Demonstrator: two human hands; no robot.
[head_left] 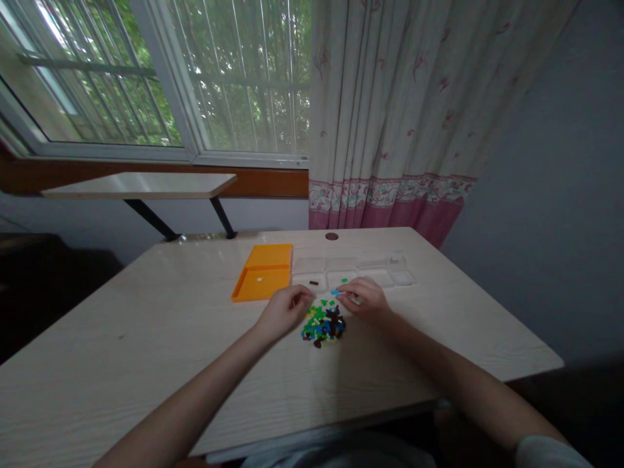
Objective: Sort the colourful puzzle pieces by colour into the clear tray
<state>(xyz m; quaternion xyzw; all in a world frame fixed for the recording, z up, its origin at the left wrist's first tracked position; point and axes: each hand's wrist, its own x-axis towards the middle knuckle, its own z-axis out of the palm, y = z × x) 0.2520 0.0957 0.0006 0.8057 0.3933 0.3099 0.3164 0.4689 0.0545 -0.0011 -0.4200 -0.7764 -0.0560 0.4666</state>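
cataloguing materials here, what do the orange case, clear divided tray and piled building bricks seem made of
Orange case: probably moulded plastic, smooth, judging by its even colour and raised rim.
Clear divided tray: likely transparent plastic, since the tabletop shows through.
Building bricks: likely opaque plastic, from their solid colours; too small to tell gloss.

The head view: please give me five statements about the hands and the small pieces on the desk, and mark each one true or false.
1. The right hand holds a blue piece at its fingertips. True.
2. The pile of small pieces is entirely green. False: it mixes green with blue, yellow and dark brown.
3. A white piece lies in the open orange case. True.
4. A brown piece lies in the clear compartment box. True.
5. The orange case is to the right of the clear box. False: it is to the left.
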